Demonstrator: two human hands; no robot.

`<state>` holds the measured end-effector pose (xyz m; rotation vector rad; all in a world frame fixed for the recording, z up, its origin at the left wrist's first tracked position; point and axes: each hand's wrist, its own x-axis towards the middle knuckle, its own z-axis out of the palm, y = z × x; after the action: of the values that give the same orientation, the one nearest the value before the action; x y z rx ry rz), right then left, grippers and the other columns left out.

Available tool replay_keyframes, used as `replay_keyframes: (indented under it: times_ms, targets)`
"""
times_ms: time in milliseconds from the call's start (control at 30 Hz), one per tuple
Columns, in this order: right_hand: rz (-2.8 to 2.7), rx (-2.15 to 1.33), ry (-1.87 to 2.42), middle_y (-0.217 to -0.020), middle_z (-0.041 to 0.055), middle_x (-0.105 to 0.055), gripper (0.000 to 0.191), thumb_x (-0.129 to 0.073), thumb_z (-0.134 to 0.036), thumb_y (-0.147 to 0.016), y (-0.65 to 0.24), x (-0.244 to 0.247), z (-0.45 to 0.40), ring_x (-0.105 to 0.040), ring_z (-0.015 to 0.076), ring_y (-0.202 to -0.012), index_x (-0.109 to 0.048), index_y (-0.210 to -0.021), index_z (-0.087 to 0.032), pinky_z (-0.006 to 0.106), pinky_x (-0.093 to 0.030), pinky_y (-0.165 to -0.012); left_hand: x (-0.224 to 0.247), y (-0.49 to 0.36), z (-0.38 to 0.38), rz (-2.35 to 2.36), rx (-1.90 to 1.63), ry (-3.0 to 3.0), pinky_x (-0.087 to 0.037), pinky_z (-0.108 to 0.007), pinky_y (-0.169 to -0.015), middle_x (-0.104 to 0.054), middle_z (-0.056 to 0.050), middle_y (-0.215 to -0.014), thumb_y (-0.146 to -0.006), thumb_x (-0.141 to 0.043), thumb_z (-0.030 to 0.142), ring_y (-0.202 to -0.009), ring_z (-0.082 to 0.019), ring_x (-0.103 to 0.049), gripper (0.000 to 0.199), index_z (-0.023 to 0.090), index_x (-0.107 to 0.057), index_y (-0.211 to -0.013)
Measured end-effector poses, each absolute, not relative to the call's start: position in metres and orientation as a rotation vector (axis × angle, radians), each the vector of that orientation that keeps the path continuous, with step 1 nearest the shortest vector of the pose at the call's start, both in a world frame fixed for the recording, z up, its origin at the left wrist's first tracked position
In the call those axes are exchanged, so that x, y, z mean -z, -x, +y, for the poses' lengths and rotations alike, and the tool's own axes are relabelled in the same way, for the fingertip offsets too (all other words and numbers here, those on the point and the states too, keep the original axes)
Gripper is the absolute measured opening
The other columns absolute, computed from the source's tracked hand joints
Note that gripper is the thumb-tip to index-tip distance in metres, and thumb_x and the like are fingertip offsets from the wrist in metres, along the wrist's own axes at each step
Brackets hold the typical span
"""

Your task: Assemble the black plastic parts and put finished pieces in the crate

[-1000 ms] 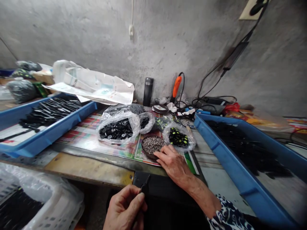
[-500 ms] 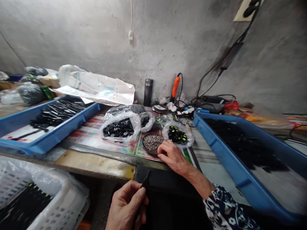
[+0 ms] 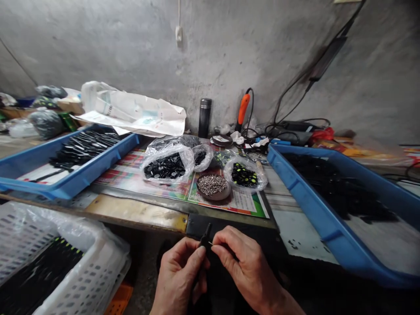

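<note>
My left hand (image 3: pixel 182 272) is closed on a small black part (image 3: pixel 205 238) with a narrow tip pointing up. Thumb and forefinger of my right hand (image 3: pixel 242 261) pinch a thin metal pin (image 3: pixel 211 243), its end at the side of the black part. Beyond the hands, a round brown dish (image 3: pixel 214 195) is heaped with small metal pins. Open plastic bags stand around it: one holds black discs (image 3: pixel 166 168), a smaller one black pieces (image 3: pixel 199 157), and the right one black and yellow-green pieces (image 3: pixel 243 175).
Blue trays with black parts flank the bench, one left (image 3: pixel 67 190), one right (image 3: pixel 331 227). A white basket (image 3: pixel 95 258) stands low left. Behind are a dark flask (image 3: pixel 204 119), an orange-handled tool (image 3: pixel 243 109), cables and white paper (image 3: pixel 138 114).
My right hand has come back from the dish to my left hand, now pinching a metal pin. The view has shifted slightly, and the whole dish shows.
</note>
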<state>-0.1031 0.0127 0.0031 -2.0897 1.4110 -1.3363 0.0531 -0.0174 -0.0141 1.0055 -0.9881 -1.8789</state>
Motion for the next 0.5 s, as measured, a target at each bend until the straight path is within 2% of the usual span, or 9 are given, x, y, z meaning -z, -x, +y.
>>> replay_keyframes:
  times_ms: [167,367,500]
  targets:
    - [1.442,1.363,2.179,-0.079,0.0000,-0.053,0.020,-0.044,-0.016,-0.106,0.099,0.001,0.016,-0.051,0.0162,-0.072,-0.051,-0.087,-0.020,0.025,-0.037,-0.063,0.012,-0.052,-0.014,-1.031,1.838,-1.006,-0.030,-0.012,-0.033,-0.064,0.002,-0.061,-0.069,-0.081,0.056,-0.034,-0.002,-0.045,0.046,0.015,-0.061,-0.078]
    - [1.501,1.414,2.233,-0.079,0.0013,-0.053,0.022,-0.041,-0.015,-0.107,0.094,0.003,0.020,-0.051,0.0162,-0.071,-0.051,-0.088,-0.019,0.025,-0.038,-0.062,0.027,-0.047,-0.013,-1.106,1.702,-1.007,-0.027,-0.011,-0.033,-0.050,0.007,-0.044,-0.071,-0.078,0.056,-0.034,-0.003,-0.039,0.044,0.015,-0.065,-0.075]
    - [1.481,1.489,1.964,-0.075,-0.0015,-0.053,0.020,-0.048,-0.018,-0.102,0.090,0.007,0.020,-0.051,0.0137,-0.066,-0.052,-0.082,-0.019,0.022,-0.039,-0.059,0.028,-0.043,-0.008,-1.115,1.583,-1.011,-0.024,-0.010,-0.033,-0.048,0.007,-0.044,-0.071,-0.079,0.055,-0.036,-0.003,-0.039,0.042,0.015,-0.068,-0.075]
